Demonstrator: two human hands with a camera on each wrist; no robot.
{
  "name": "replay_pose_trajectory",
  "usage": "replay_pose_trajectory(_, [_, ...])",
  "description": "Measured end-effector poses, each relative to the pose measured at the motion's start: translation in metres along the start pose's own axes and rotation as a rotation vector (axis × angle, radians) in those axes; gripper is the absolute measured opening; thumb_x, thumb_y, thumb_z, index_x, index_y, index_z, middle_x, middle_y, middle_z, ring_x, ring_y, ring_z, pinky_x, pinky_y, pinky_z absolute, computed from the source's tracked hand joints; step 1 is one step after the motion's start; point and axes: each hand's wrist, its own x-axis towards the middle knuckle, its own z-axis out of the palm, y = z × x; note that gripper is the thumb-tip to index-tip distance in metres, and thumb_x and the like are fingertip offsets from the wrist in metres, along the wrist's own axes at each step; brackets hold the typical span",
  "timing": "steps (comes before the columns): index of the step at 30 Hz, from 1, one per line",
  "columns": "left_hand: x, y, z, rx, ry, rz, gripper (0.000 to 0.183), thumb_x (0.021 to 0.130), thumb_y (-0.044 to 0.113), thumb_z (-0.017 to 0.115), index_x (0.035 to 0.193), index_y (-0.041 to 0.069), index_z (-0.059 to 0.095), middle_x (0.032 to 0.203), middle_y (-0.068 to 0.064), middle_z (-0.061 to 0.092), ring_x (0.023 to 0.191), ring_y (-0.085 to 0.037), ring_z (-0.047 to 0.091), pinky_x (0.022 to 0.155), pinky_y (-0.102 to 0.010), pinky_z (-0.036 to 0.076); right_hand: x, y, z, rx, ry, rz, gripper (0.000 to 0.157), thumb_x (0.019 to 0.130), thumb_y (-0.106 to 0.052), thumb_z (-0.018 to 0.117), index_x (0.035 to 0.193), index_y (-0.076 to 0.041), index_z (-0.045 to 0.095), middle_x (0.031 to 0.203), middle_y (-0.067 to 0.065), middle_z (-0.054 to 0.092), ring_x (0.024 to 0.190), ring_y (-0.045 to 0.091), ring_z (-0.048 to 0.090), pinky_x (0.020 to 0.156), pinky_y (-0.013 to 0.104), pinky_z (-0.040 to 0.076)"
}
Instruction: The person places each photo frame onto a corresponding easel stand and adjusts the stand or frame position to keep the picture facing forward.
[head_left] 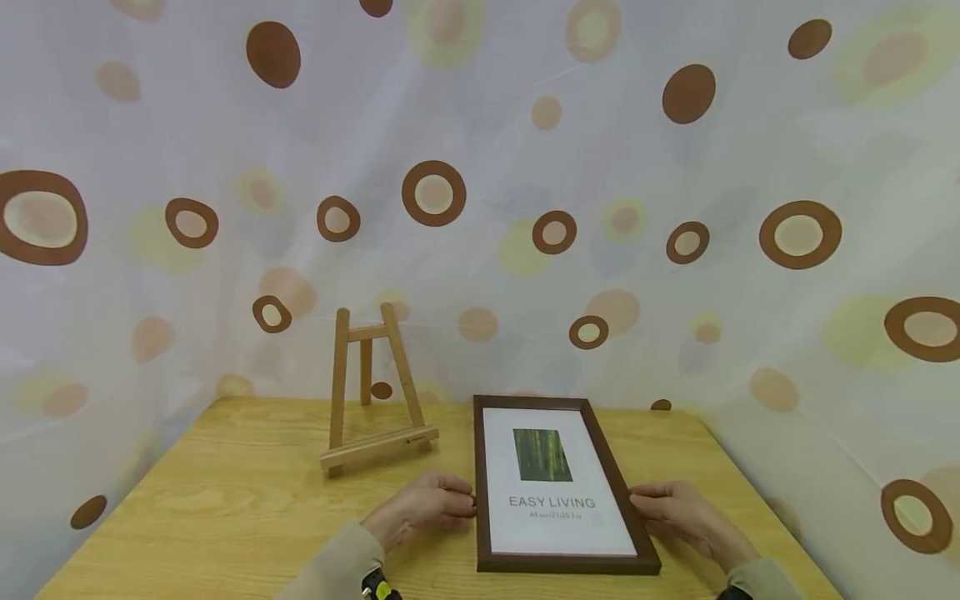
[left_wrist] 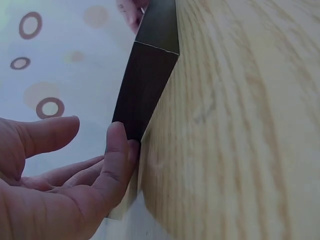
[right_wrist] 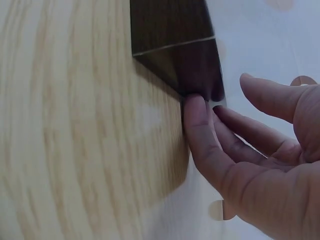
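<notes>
A dark brown picture frame (head_left: 557,533) lies face up on the wooden table, its white sheet printed "EASY LIVING" under a small green picture. My left hand (head_left: 429,510) touches the frame's left side with its fingertips; in the left wrist view the thumb (left_wrist: 52,135) stands away from the frame. At the right side, my right hand (head_left: 686,521) has its fingers against the frame's edge low down, near the tabletop. Its thumb (right_wrist: 272,97) is also apart from the frame in the right wrist view. Neither hand wraps around the edge.
A small wooden easel (head_left: 382,446) stands upright on the table (head_left: 225,492), left of the frame and behind my left hand. A white cloth (head_left: 480,267) with brown and pale circles hangs behind the table and along both sides.
</notes>
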Motion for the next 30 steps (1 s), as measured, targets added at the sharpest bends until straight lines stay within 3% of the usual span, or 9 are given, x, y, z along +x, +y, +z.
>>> replay_pose_trajectory(6, [0.000, -0.002, 0.001, -0.014, 0.003, -0.012, 0.043, 0.093, 0.001, 0.059, 0.131, -0.018, 0.049, 0.126, -0.029, 0.060, 0.107, -0.028, 0.066, 0.089, -0.039, 0.058, 0.000, -0.009, 0.007, -0.060, -0.024, -0.003, 0.059, 0.098, -0.015, 0.058, 0.133, 0.027, 0.036, 0.132, 0.039, 0.050, 0.117, 0.040, 0.060, 0.093, 0.043, 0.056])
replay_pose_trajectory(10, [0.000, -0.006, -0.002, -0.055, -0.010, -0.026, 0.042, 0.093, 0.002, 0.061, 0.130, -0.016, 0.051, 0.122, -0.023, 0.064, 0.103, -0.024, 0.066, 0.090, -0.038, 0.058, 0.001, -0.011, 0.011, -0.077, -0.053, -0.003, 0.060, 0.099, -0.014, 0.055, 0.134, 0.029, 0.031, 0.133, 0.040, 0.048, 0.120, 0.043, 0.057, 0.095, 0.044, 0.054])
replay_pose_trajectory(16, [0.001, -0.007, -0.005, -0.135, -0.010, -0.022, 0.043, 0.093, 0.002, 0.061, 0.130, -0.016, 0.051, 0.121, -0.022, 0.065, 0.099, -0.020, 0.067, 0.091, -0.038, 0.057, 0.004, -0.013, 0.012, -0.062, -0.063, -0.002, 0.063, 0.101, -0.016, 0.052, 0.137, 0.028, 0.025, 0.142, 0.044, 0.035, 0.132, 0.053, 0.040, 0.106, 0.058, 0.042])
replay_pose_trajectory(22, [-0.001, -0.008, -0.004, -0.202, 0.012, -0.049, 0.041, 0.094, 0.003, 0.060, 0.130, -0.014, 0.051, 0.117, -0.022, 0.067, 0.098, -0.026, 0.069, 0.091, -0.045, 0.057, 0.001, -0.008, 0.006, -0.016, -0.097, -0.014, 0.065, 0.100, -0.016, 0.053, 0.140, 0.026, 0.022, 0.138, 0.041, 0.043, 0.120, 0.038, 0.056, 0.099, 0.051, 0.051])
replay_pose_trajectory(24, [-0.003, -0.008, -0.003, -0.216, 0.011, -0.053, 0.042, 0.095, 0.004, 0.059, 0.132, -0.014, 0.049, 0.119, -0.022, 0.066, 0.100, -0.028, 0.069, 0.092, -0.048, 0.056, 0.000, -0.006, 0.004, -0.017, -0.101, -0.002, 0.066, 0.100, -0.018, 0.053, 0.141, 0.024, 0.023, 0.139, 0.040, 0.043, 0.120, 0.040, 0.056, 0.096, 0.050, 0.053])
replay_pose_trajectory(27, [-0.004, -0.006, -0.004, -0.244, 0.010, -0.044, 0.044, 0.096, 0.004, 0.059, 0.132, -0.016, 0.045, 0.120, -0.022, 0.065, 0.100, -0.027, 0.068, 0.095, -0.048, 0.054, -0.001, -0.007, 0.001, -0.019, -0.090, 0.014, 0.068, 0.101, -0.023, 0.053, 0.142, 0.023, 0.024, 0.145, 0.041, 0.034, 0.131, 0.053, 0.040, 0.103, 0.055, 0.046])
replay_pose_trajectory(30, [-0.005, -0.003, -0.004, -0.263, 0.017, -0.038, 0.045, 0.095, 0.003, 0.060, 0.132, -0.018, 0.044, 0.118, -0.022, 0.064, 0.098, -0.024, 0.068, 0.098, -0.045, 0.053, -0.001, -0.009, 0.001, -0.011, -0.085, 0.019, 0.071, 0.101, -0.027, 0.054, 0.141, 0.024, 0.026, 0.147, 0.041, 0.030, 0.137, 0.055, 0.028, 0.108, 0.060, 0.039])
